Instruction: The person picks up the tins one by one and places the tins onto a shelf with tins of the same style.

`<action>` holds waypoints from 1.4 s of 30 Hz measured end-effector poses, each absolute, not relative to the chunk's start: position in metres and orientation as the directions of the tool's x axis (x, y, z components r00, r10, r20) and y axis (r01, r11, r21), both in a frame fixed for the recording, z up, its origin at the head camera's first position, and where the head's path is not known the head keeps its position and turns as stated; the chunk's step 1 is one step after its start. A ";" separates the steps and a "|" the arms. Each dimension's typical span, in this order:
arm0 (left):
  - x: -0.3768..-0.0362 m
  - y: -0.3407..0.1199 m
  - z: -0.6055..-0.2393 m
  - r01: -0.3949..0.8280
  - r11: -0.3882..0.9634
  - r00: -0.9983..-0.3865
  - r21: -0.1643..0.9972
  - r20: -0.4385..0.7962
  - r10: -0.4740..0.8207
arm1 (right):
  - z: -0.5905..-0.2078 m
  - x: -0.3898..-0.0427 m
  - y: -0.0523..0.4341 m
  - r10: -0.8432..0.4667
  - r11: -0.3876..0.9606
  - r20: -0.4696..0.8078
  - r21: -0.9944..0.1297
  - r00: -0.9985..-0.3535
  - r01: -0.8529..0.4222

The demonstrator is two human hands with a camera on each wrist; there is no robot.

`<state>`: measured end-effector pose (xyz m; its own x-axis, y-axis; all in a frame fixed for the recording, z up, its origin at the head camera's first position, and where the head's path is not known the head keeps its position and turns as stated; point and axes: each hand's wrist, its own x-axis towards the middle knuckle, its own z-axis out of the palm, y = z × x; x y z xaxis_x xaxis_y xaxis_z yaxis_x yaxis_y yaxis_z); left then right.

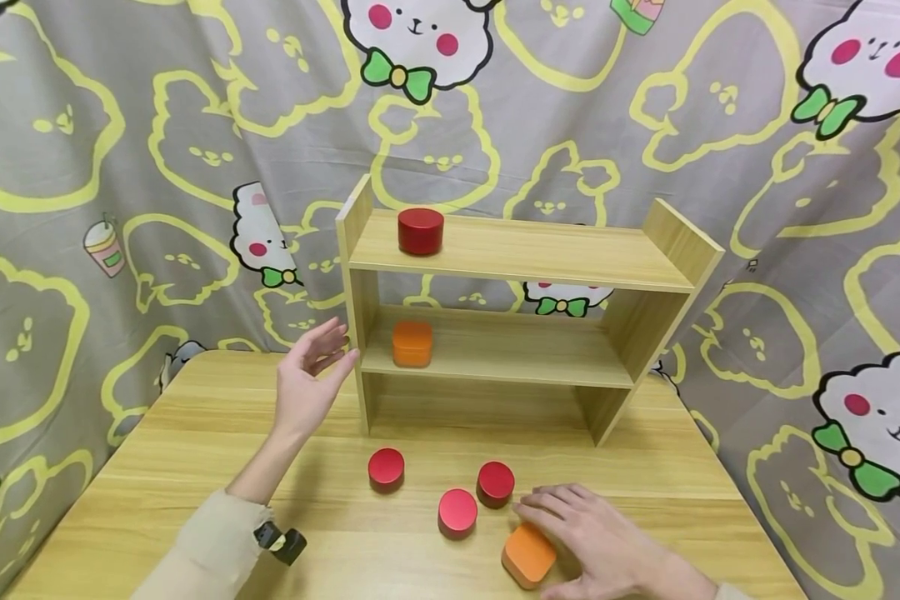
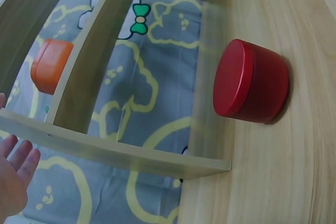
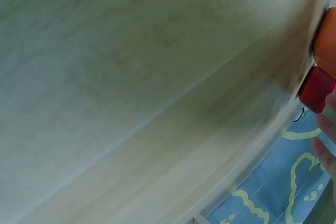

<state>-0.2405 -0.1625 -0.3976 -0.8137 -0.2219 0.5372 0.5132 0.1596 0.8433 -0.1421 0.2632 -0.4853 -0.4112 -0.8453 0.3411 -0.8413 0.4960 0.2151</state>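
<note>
Nearest the person, the right hand (image 1: 596,533) is resting with relaxed, nearly straight fingers on the orange tin (image 1: 528,555), which is lying at the desk's (image 1: 157,467) front edge; it is not gripping it. The tin is looking rigid, smooth and light, so pinching its rounded opposite sides should serve best. Just beyond, three red tins (image 1: 457,511) are sitting. Farther off, the left hand (image 1: 309,379) is hovering released and empty beside the wooden shelf (image 1: 525,250), which is carrying another orange tin (image 1: 412,344) and a red one (image 1: 421,231).
</note>
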 end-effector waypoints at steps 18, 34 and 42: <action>-0.248 -0.157 -0.387 0.463 0.248 -0.826 0.851 0.515 -0.227 | -0.492 -0.145 0.261 -0.844 0.508 0.308 0.196 -0.439 -0.839; -0.251 -0.155 -0.385 0.470 0.214 -0.825 0.856 0.512 -0.237 | -0.492 -0.150 0.255 -0.855 0.478 0.304 0.149 -0.420 -0.866; -0.253 -0.154 -0.388 0.477 0.211 -0.821 0.853 0.518 -0.237 | -0.491 -0.151 0.254 -0.859 0.475 0.298 0.158 -0.417 -0.866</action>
<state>-0.2529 -0.1536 -0.3879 -0.8215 -0.2374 0.5185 0.4773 0.2113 0.8530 -0.1505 0.2538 -0.4909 -0.4166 -0.8589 0.2978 -0.8658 0.4748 0.1581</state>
